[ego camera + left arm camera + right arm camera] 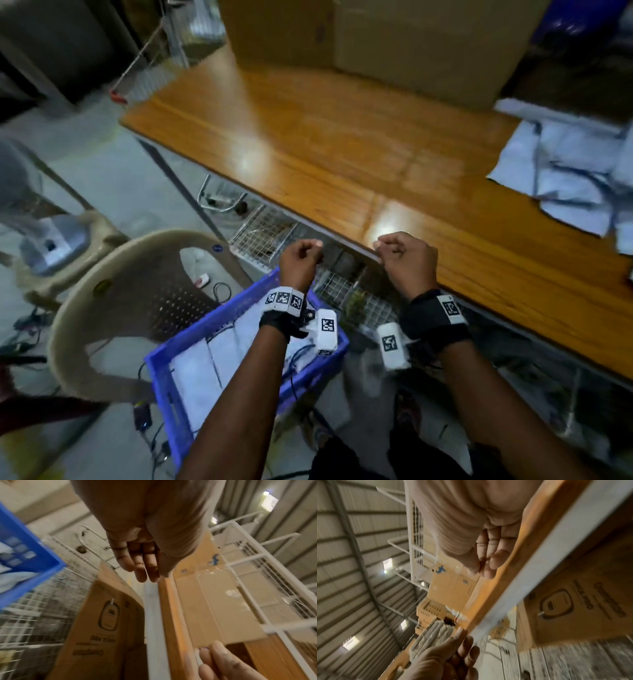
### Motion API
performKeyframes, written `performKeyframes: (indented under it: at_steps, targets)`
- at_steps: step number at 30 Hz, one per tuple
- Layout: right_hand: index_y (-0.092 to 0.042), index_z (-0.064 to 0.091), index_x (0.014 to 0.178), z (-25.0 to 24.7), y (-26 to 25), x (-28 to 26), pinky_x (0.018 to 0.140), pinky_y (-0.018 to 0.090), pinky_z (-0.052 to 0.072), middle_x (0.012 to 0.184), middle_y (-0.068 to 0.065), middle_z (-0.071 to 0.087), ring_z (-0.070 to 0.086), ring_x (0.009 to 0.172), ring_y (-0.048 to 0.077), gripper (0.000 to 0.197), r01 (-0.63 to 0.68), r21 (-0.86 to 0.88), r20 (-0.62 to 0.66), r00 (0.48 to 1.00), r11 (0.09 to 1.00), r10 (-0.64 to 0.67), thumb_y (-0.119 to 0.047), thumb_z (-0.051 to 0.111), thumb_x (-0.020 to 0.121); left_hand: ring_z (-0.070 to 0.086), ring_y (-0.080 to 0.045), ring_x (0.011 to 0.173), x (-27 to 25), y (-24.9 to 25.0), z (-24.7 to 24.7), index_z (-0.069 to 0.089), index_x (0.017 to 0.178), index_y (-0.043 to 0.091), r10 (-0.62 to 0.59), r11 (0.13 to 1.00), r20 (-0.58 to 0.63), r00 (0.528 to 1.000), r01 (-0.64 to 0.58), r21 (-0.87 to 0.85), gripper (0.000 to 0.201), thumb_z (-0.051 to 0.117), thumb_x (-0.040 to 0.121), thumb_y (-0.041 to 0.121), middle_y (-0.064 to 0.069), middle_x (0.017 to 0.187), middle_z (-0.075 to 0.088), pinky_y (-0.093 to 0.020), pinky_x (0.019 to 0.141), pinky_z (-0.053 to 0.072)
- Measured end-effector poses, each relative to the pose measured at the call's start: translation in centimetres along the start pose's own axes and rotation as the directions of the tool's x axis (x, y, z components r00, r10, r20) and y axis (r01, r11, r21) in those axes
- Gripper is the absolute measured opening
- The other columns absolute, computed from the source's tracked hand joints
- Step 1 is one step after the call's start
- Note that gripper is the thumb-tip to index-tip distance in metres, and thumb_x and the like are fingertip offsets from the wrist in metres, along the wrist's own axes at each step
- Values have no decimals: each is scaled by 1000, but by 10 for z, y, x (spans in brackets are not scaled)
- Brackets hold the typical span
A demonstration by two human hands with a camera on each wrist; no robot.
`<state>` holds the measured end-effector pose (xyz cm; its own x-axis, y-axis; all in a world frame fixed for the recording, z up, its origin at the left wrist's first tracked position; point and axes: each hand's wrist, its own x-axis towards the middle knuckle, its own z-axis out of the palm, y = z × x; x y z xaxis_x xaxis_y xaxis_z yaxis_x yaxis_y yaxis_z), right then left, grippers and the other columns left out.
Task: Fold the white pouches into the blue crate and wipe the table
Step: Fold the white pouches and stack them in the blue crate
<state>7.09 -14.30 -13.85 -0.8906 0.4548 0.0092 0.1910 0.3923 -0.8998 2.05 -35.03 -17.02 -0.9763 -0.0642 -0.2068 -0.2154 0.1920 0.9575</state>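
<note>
Nearest the camera, both forearms reach forward, each with a black wrist strap carrying white tagged blocks. The left hand hangs in the air above the far end of the blue crate, its fingers loosely curled toward the palm with nothing in them. The right hand is level with it, just at the near edge of the wooden table, fingers likewise loosely curled and holding nothing; whether it touches the edge cannot be told. The crate sits low on the left, beside a beige plastic chair, and holds folded white pouches with dark cords. Under the table's edge are white wire mesh baskets and a printed cardboard box. Farther off on the right of the tabletop lies a loose heap of unfolded white pouches with dark drawstrings, well apart from both hands. At the table's far side stands a large cardboard box.
</note>
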Motion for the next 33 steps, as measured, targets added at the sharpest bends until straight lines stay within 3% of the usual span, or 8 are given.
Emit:
performKeyframes:
  at_steps: [5, 10, 12, 15, 19, 22, 26, 33]
  targets:
    - [-18, 73, 87, -92, -2, 16, 65, 28, 59, 76, 0, 72, 71, 68, 12, 11, -38, 26, -189, 981, 999, 42, -29, 72, 87, 56, -8, 60, -9, 58, 69, 60, 67, 10, 178, 980, 96, 979, -185, 71, 29, 67, 92, 23, -8, 65, 62, -24, 62, 45]
    - [-17, 73, 96, -172, 22, 39, 66, 20, 44, 89, 0, 72, 67, 84, 17, 18, -109, -134, -284, 957, 985, 67, -31, 72, 86, 59, 11, 56, -15, 74, 119, 68, 90, 5, 198, 959, 177, 964, -229, 170, 14, 75, 86, 16, -2, 73, 64, -5, 51, 42]
    - [-14, 69, 107, -200, 28, 49, 67, 15, 46, 100, 3, 69, 65, 92, 20, 27, -149, -138, -286, 952, 979, 105, -31, 72, 86, 62, 5, 60, -17, 72, 130, 68, 98, 11, 177, 947, 196, 965, -221, 232, 24, 81, 80, 21, -1, 76, 67, -8, 52, 43]
    - [-14, 67, 116, -236, 37, 78, 85, 26, 46, 113, 8, 69, 64, 104, 25, 39, -144, -226, -307, 949, 963, 70, -32, 75, 82, 64, -6, 70, -16, 68, 134, 66, 94, 28, 154, 915, 189, 970, -213, 344, 35, 88, 68, 37, 5, 77, 68, -17, 57, 44]
    - [-10, 64, 119, -262, 42, 131, 95, 37, 47, 119, 15, 65, 60, 111, 32, 50, -33, -328, -287, 956, 944, -66, -30, 81, 76, 69, -13, 68, -9, 66, 132, 66, 87, 28, 142, 918, 197, 970, -203, 340, 40, 91, 61, 45, 2, 71, 67, -32, 61, 58]
    - [-16, 60, 125, -265, 33, 169, 102, 41, 40, 128, 15, 58, 47, 122, 35, 52, -19, -504, -262, 956, 864, -132, -29, 77, 77, 69, -14, 66, -9, 70, 130, 68, 88, 20, 141, 925, 197, 970, -200, 322, 41, 94, 61, 36, -5, 74, 68, -36, 62, 60]
    - [-20, 46, 138, -259, 27, 207, 108, 43, 29, 144, 8, 43, 32, 133, 31, 63, -38, -802, -127, 986, 597, -108, -35, 70, 82, 72, -21, 72, -8, 70, 129, 68, 90, 20, 98, 937, 204, 974, -160, 310, 43, 95, 60, 34, -9, 79, 70, -40, 67, 63]
    - [-21, 61, 116, -259, 43, 223, 102, 43, 37, 119, 6, 63, 56, 116, 27, 31, -68, -890, -43, 997, 450, 66, -28, 56, 87, 72, -20, 72, -7, 69, 128, 69, 88, 19, 83, 943, 171, 982, -133, 307, 42, 95, 58, 32, -9, 79, 70, -37, 63, 63]
